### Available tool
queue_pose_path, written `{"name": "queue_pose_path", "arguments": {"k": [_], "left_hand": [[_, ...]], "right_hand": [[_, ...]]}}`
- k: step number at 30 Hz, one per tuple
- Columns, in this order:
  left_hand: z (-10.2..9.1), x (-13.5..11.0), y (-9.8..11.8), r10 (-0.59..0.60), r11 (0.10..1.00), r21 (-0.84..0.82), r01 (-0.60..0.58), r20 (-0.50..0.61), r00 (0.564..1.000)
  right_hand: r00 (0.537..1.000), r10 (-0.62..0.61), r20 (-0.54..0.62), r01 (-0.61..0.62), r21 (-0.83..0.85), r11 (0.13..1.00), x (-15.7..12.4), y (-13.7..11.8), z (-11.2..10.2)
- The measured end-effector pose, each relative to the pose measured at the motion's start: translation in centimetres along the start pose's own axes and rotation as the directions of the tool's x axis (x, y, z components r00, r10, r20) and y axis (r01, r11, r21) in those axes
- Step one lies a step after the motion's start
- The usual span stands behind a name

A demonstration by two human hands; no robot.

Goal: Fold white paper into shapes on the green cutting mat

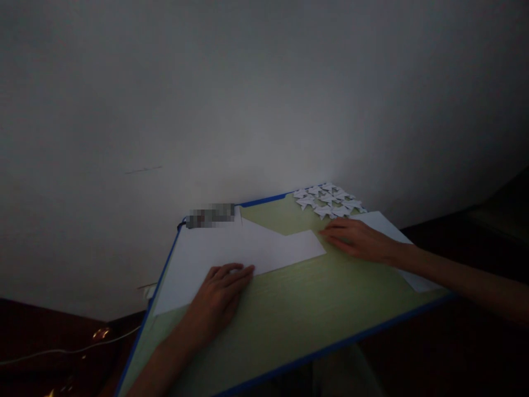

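White paper (268,248) lies on the light green table top (297,309), with a narrower end pointing right. My left hand (223,286) rests at its near edge, fingers stretched out and slightly bent, the fingertips touching the paper. Just beyond the narrow end is my right hand (351,238), fingers extended, holding nothing that I can see. Under and beside my right forearm lies another white sheet (378,221), partly hidden by the arm. Several folded white paper pieces (328,201) with pointed tips stand grouped at the back right, behind my right hand.
A blue edge strip (268,199) runs around the table. At the back left lies a blurred-out object (210,215). The grey wall (264,110) stands right behind the table. A white cable (70,351) hangs at the lower left.
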State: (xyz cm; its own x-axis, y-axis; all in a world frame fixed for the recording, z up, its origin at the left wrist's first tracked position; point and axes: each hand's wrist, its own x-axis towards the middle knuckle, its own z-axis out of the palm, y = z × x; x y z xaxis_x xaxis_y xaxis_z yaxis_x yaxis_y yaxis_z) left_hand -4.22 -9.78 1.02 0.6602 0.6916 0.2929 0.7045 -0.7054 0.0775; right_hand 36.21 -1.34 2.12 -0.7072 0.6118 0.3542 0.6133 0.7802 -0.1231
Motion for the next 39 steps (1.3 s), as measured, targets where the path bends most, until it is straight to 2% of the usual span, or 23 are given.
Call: {"name": "queue_pose_path", "arguments": {"k": [2,5,7,9,12,14,17,19,22,25,28,30,31,33,34,36,39], "left_hand": [[0.0,0.3,0.1,-0.008,1.0,0.001,0.008,-0.009,1.0],[-0.1,1.0,0.2,-0.044,0.998,0.042,0.044,-0.004,0.999],[-0.4,1.6,0.0,-0.083,0.994,0.078,0.082,0.011,0.996],[-0.7,2.2,-0.2,-0.126,0.986,0.108,0.124,0.013,0.992],[-1.2,3.2,-0.5,-0.196,0.972,0.124,0.198,-0.033,0.98],[-1.5,4.0,-0.3,-0.208,0.972,0.1,0.212,-0.05,0.977],[-1.6,5.4,0.4,-0.147,0.987,0.059,0.147,-0.009,0.989],[-1.4,6.6,1.1,-0.061,0.997,0.039,0.06,0.043,0.997],[-0.8,8.3,1.6,0.046,0.996,0.067,-0.053,0.1,0.994],[0.1,9.1,1.5,0.201,0.966,0.135,-0.219,0.134,0.97],[0.7,8.8,1.0,0.349,0.889,0.279,-0.363,0.101,0.932],[0.5,8.6,0.6,0.386,0.857,0.356,-0.373,0.037,0.922],[0.1,8.5,0.4,0.379,0.862,0.374,-0.342,-0.028,0.925],[-0.8,8.6,0.0,0.311,0.908,0.355,-0.223,-0.212,0.926],[-1.3,8.8,-0.1,0.251,0.938,0.313,-0.148,-0.321,0.913],[-2.1,9.4,-0.2,0.105,0.982,0.19,-0.004,-0.525,0.845],[-2.4,10.3,-0.1,-0.063,0.993,0.023,0.116,-0.724,0.687]], "right_hand": [[0.998,0.046,0.034,-0.049,0.067,0.997,1.7,-0.7,0.7],[0.993,0.003,0.118,-0.021,0.151,0.988,4.9,-2.0,2.0],[0.987,0.024,0.156,-0.053,0.188,0.981,7.1,-2.7,2.8],[0.967,0.123,0.224,-0.169,0.196,0.966,9.0,-3.2,3.4],[0.886,0.338,0.317,-0.405,0.172,0.898,10.9,-4.0,3.8],[0.858,0.381,0.345,-0.459,0.18,0.87,11.7,-4.5,3.8],[0.845,0.395,0.359,-0.48,0.186,0.858,12.4,-4.8,3.9],[0.847,0.424,0.322,-0.494,0.183,0.85,12.6,-4.7,4.2],[0.854,0.491,0.171,-0.519,0.203,0.831,12.5,-3.9,5.1],[0.824,0.565,0.041,-0.556,0.245,0.794,11.9,-2.7,6.1],[0.795,0.603,-0.067,-0.561,0.299,0.772,11.4,-1.2,6.3],[0.782,0.607,-0.139,-0.516,0.402,0.757,11.2,-0.2,5.7],[0.776,0.606,-0.172,-0.471,0.481,0.74,11.1,0.2,5.1],[0.765,0.598,-0.238,-0.332,0.65,0.683,11.0,0.8,3.8],[0.765,0.585,-0.272,-0.241,0.721,0.65,10.9,0.8,3.1],[0.783,0.523,-0.336,-0.06,0.796,0.602,10.6,0.4,1.8],[0.853,0.306,-0.423,0.154,0.765,0.626,10.1,-1.3,0.4]]}}
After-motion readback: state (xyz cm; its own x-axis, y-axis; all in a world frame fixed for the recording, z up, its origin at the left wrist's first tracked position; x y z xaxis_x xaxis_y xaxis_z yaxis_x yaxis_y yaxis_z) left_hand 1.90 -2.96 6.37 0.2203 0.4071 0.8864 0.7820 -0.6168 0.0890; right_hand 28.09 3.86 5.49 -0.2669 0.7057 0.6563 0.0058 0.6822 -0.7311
